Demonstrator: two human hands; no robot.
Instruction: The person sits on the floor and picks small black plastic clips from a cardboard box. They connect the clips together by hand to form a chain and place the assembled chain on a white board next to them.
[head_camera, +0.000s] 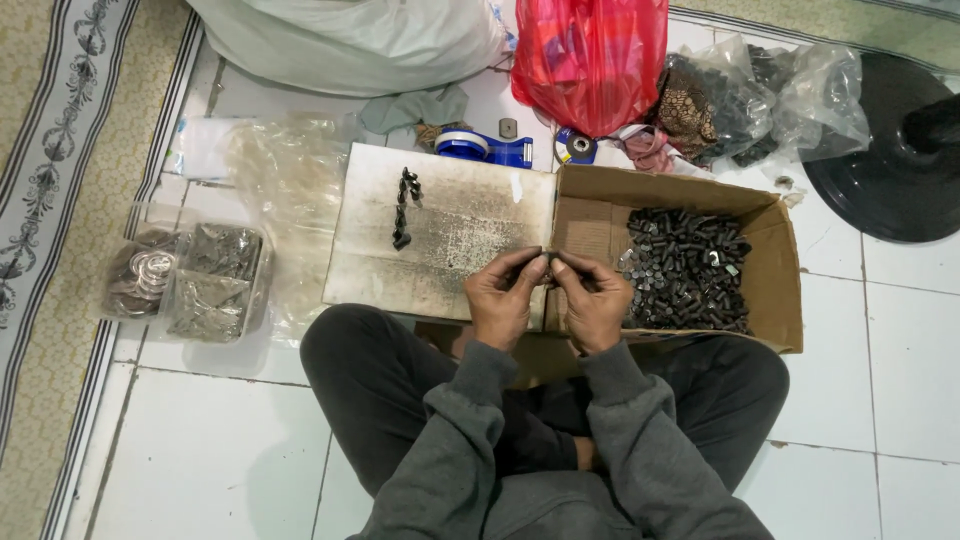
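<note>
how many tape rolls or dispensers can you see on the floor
2: a blue tape dispenser behind the board, and a small tape roll just right of it, under the red bag. More may be hidden under the bags.

Floor (900, 340): I see white square tiles with grey joints.
Left edge: patterned rug (60, 200) with striped border.
Centre: flat, stained cardboard sheet (450, 220) and open cardboard box (775, 290), touching side by side.
Left of sheet: crumpled clear plastic (290, 180); clear containers (190, 280) of small metal parts.
Far side: white sack (350, 40), red plastic bag (590, 55), blue tape dispenser (485, 147), clear bags of dark parts (760, 100).
Right corner: black round base (890, 170).
</note>
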